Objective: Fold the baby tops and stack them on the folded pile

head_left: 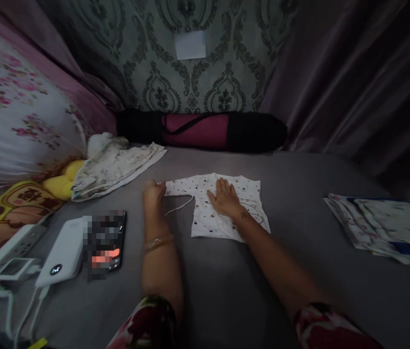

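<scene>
Shirt, small, white, long-sleeved, is laid out on the grey sheet, directly under the right hand and just to the right of the left hand. Right hand is spread flat, palm down, nothing gripped; the fabric is only pressed. Left hand is curled at the sleeve end, cuff apparently pinched; blurred, so exact finger contact can't be told.

Handling, as judged: very light, soft, limp, thin knit. No breakage risk, but creases and sideways drift should be expected if it is pulled unpinned. Best held at the cuff by the left hand, or by the shoulder corners beyond the right fingertips; the hem corners nearer the wrist should also do. Thin tie, between the hands, is better not used as a handle.

Looks: small dark and yellowish motifs are scattered over body and sleeve; a dark line drawing is partly covered by the right wrist. No sleeve is seen extended right of the right hand; whether it is tucked under can't be told.
</scene>
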A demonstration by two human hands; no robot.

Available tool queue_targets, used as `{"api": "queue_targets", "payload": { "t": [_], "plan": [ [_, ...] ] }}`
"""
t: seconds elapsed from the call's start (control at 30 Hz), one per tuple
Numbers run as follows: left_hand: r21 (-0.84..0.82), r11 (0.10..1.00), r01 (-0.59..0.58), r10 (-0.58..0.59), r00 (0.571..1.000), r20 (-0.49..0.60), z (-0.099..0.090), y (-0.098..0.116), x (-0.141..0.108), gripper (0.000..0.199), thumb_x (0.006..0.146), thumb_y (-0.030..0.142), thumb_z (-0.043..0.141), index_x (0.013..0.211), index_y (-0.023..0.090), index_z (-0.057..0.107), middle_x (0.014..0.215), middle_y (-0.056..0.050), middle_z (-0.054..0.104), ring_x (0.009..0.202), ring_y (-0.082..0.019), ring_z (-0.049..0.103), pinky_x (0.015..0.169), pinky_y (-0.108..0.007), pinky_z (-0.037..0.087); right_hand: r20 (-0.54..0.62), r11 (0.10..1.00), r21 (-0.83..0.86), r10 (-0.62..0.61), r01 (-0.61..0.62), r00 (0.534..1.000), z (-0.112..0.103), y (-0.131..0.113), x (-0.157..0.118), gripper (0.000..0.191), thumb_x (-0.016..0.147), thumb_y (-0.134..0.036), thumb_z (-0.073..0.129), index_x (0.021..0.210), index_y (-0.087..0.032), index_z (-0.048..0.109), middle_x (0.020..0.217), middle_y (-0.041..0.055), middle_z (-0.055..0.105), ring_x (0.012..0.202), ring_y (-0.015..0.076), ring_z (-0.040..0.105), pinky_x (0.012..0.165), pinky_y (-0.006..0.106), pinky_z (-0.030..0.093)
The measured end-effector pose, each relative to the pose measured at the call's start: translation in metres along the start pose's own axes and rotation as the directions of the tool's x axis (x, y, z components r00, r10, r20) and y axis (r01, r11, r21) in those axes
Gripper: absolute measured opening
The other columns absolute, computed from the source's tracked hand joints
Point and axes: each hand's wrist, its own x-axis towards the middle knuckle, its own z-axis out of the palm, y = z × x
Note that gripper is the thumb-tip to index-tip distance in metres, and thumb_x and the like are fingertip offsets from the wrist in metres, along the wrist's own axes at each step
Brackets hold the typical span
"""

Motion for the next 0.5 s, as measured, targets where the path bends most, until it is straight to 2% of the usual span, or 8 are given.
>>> {"api": "queue_targets", "payload": {
  "t": [0.13,0.2,0.23,0.27,0.3,0.37,0.43,0.5],
  "plan": [
    [0.219,0.942,0.255,-0.249,0.967,-0.054,-0.004,0.002,0.0,0.03,0.085,0.035,0.053,0.097,0.009,0.064,0.108,-0.023,0.067,0.108,-0.032,0.061,0.088,-0.039,0.045,0.088,1.0,-0.008,0.015,-0.015,0.996,-0.01,-0.002,0.001,0.072,0.098,-0.05,0.02,0.149,0.001,0.02,0.158,0.0183,0.014,0.146,0.0281,0.008,0.116,0.044,0.006],
    [0.257,0.924,0.285,-0.284,0.958,-0.04,-0.007,0.008,-0.001,0.032,0.086,0.034,0.052,0.101,0.008,0.065,0.113,-0.024,0.066,0.112,-0.032,0.06,0.09,-0.038,0.045,-0.019,0.998,-0.027,-0.051,0.05,0.999,-0.02,-0.015,-0.003,0.064,0.099,-0.044,0.026,0.144,0.0,0.033,0.155,0.0204,0.024,0.143,0.0295,0.016,0.115,0.046,0.01],
    [0.264,0.919,0.292,-0.294,0.955,-0.031,-0.009,0.01,-0.001,0.033,0.086,0.033,0.052,0.101,0.008,0.065,0.114,-0.024,0.065,0.112,-0.033,0.059,0.09,-0.038,0.045,-0.097,0.991,-0.038,-0.13,0.127,0.987,-0.024,-0.025,-0.007,0.057,0.099,-0.041,0.029,0.14,-0.002,0.04,0.151,0.0206,0.032,0.141,0.0292,0.023,0.114,0.046,0.014],
    [0.277,0.913,0.3,-0.307,0.951,-0.019,-0.01,0.013,-0.001,0.033,0.085,0.033,0.052,0.102,0.008,0.066,0.115,-0.024,0.065,0.113,-0.033,0.059,0.09,-0.037,0.045,-0.163,0.971,-0.05,-0.239,0.234,0.957,-0.026,-0.036,-0.011,0.05,0.099,-0.037,0.032,0.135,-0.006,0.047,0.146,0.0191,0.04,0.136,0.0276,0.031,0.111,0.044,0.02],
    [0.287,0.908,0.305,-0.315,0.949,-0.009,-0.011,0.014,-0.001,0.033,0.085,0.033,0.052,0.102,0.008,0.066,0.114,-0.023,0.066,0.113,-0.033,0.059,0.089,-0.036,0.045,-0.173,0.934,-0.055,-0.357,0.353,0.918,-0.026,-0.048,-0.015,0.043,0.099,-0.035,0.035,0.129,-0.01,0.053,0.138,0.0166,0.05,0.128,0.0256,0.041,0.107,0.04,0.027],
    [0.28,0.912,0.298,-0.308,0.951,-0.008,-0.012,0.016,-0.001,0.035,0.084,0.033,0.052,0.106,0.009,0.065,0.113,-0.021,0.067,0.112,-0.031,0.06,0.086,-0.034,0.045,-0.1,0.829,-0.053,-0.559,0.557,0.823,-0.021,-0.071,-0.022,0.031,0.098,-0.031,0.041,0.115,-0.015,0.061,0.121,0.0112,0.061,0.114,0.0226,0.051,0.098,0.036,0.036],
    [0.257,0.921,0.293,-0.296,0.955,-0.026,-0.013,0.015,0.0,0.037,0.083,0.034,0.051,0.11,0.011,0.064,0.11,-0.019,0.069,0.109,-0.029,0.062,0.083,-0.032,0.046,-0.041,0.758,-0.058,-0.652,0.649,0.757,-0.011,-0.088,-0.027,0.023,0.096,-0.027,0.046,0.108,-0.016,0.064,0.112,0.0095,0.063,0.107,0.0225,0.052,0.092,0.035,0.038],
    [0.234,0.926,0.295,-0.293,0.955,-0.045,-0.013,0.013,0.0,0.037,0.083,0.033,0.051,0.111,0.012,0.063,0.107,-0.017,0.07,0.105,-0.028,0.064,0.08,-0.031,0.046,-0.041,0.759,-0.069,-0.65,0.647,0.759,-0.002,-0.098,-0.029,0.019,0.095,-0.022,0.048,0.105,-0.016,0.063,0.108,0.0101,0.062,0.104,0.0228,0.052,0.09,0.035,0.039]
  ]
}}
